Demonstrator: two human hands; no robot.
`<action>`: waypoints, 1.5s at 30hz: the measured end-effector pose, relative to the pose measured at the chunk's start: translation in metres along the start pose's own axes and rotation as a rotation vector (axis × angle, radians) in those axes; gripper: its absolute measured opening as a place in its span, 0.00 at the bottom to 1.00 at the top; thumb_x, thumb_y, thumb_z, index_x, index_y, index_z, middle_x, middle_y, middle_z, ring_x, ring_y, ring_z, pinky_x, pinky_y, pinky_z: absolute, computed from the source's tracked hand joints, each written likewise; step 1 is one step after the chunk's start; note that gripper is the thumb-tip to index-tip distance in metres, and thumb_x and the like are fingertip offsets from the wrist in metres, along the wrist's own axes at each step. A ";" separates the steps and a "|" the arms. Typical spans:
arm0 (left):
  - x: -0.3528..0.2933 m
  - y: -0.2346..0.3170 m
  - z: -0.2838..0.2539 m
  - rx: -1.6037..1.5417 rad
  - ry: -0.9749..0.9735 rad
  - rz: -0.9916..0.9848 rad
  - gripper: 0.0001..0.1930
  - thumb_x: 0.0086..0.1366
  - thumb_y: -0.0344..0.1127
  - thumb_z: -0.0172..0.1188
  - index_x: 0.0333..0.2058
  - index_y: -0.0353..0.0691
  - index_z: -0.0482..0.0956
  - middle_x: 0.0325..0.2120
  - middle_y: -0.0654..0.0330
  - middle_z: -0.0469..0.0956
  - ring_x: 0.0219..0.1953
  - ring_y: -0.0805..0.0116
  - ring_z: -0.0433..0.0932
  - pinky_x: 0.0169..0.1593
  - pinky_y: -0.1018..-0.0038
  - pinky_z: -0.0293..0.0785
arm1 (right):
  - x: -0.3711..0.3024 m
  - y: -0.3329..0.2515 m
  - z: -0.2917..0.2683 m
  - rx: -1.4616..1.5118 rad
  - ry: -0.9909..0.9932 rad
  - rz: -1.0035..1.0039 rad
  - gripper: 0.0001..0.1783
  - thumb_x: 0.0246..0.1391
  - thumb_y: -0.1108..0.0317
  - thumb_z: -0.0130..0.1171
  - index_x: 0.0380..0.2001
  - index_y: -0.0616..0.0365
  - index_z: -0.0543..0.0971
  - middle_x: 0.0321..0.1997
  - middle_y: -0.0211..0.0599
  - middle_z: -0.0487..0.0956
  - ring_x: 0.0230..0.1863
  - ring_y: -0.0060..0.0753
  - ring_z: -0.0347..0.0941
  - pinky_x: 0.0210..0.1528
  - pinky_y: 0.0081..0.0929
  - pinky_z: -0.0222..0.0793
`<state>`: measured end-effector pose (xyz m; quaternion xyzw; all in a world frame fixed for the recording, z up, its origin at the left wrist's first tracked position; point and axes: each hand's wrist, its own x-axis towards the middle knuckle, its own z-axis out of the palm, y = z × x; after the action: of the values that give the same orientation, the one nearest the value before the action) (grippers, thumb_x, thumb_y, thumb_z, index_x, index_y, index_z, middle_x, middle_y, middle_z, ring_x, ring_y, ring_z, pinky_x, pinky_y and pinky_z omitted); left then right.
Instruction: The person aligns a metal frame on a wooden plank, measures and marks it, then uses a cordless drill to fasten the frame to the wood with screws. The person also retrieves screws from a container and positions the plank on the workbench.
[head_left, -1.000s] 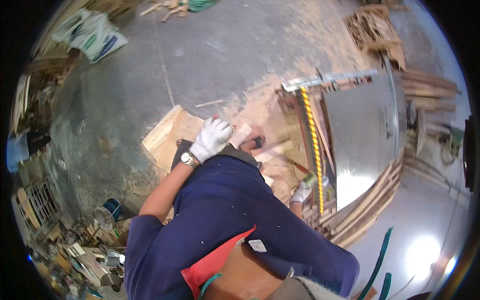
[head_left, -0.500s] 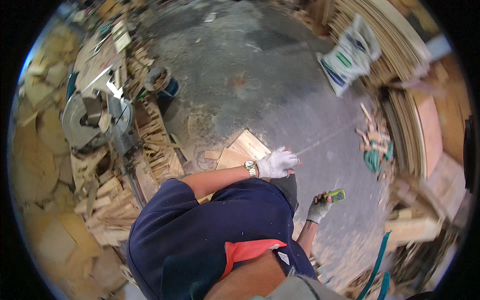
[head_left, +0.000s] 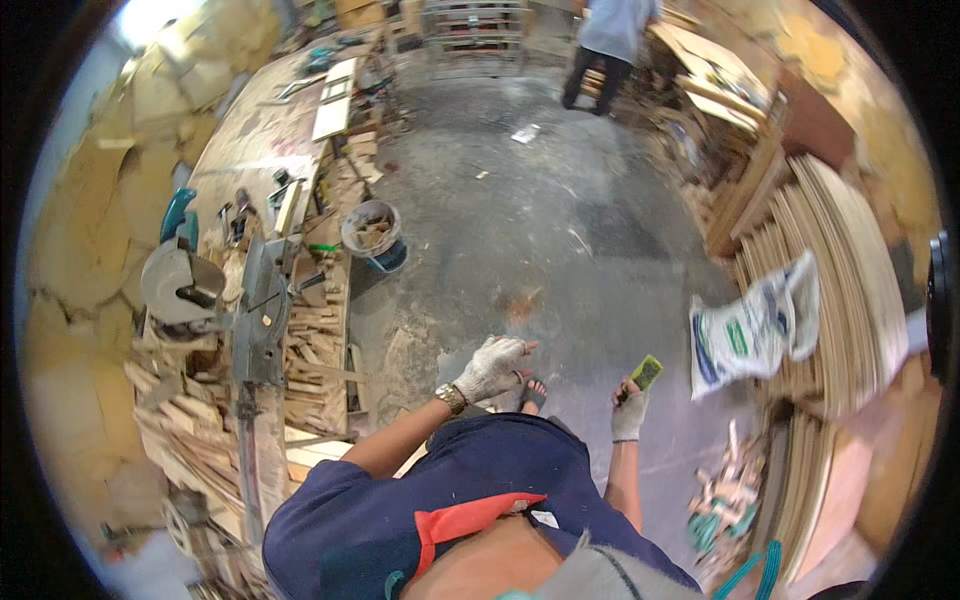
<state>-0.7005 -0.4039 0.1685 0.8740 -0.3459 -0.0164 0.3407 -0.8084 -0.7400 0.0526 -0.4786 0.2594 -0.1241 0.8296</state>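
Note:
My left hand (head_left: 492, 367), in a whitish work glove with bare fingertips and a metal watch at the wrist, hangs in front of my body. Its fingers are loosely bent and apart, with nothing visible between them. Off to the right, my right hand (head_left: 629, 412), gloved the same way, is closed around a small yellow-green rectangular block (head_left: 647, 372). The block has a darker face and sticks up beyond the fingers; its exact kind is unclear. Below the left hand, my sandalled foot (head_left: 534, 396) shows on the floor.
A mitre saw (head_left: 185, 283) stands on the left bench, above stacked wood offcuts (head_left: 312, 350). A bucket of scraps (head_left: 371, 228) sits beside it. On the right are a white sack (head_left: 745, 335), stacked boards (head_left: 830, 270) and scattered wood scraps (head_left: 728, 485). Another person (head_left: 610, 50) stands at the far end.
My view has swung up and left, bringing the far room and another person into sight. The pale boards by my left hand are mostly hidden now. My right hand still grips the block.

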 end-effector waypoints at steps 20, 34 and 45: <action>0.220 -0.311 -0.199 0.371 0.195 -0.484 0.48 0.46 0.48 0.72 0.67 0.43 0.64 0.37 0.59 0.74 0.45 0.57 0.75 0.49 0.64 0.71 | 0.345 0.024 0.635 -1.750 -1.755 -0.431 0.33 0.37 0.52 0.70 0.46 0.58 0.76 0.42 0.53 0.82 0.44 0.57 0.79 0.46 0.45 0.76; 0.347 -0.581 -0.338 0.128 0.826 -1.005 0.48 0.45 0.40 0.75 0.66 0.40 0.64 0.46 0.50 0.79 0.46 0.53 0.80 0.51 0.63 0.76 | 0.630 0.074 0.849 -1.506 -1.312 -0.270 0.44 0.41 0.58 0.77 0.63 0.52 0.69 0.51 0.43 0.79 0.43 0.43 0.81 0.48 0.39 0.76; 0.323 -0.782 -0.467 0.605 1.165 -1.427 0.30 0.48 0.47 0.72 0.44 0.37 0.72 0.37 0.47 0.77 0.42 0.46 0.78 0.46 0.57 0.76 | 0.807 0.104 1.069 -1.621 -1.669 -0.624 0.36 0.45 0.54 0.69 0.57 0.55 0.72 0.53 0.49 0.78 0.53 0.56 0.75 0.52 0.45 0.73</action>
<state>0.1328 0.0831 0.1198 0.8003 0.4993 0.3058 0.1293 0.4483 -0.2730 0.1472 -0.8357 -0.4815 0.2273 0.1345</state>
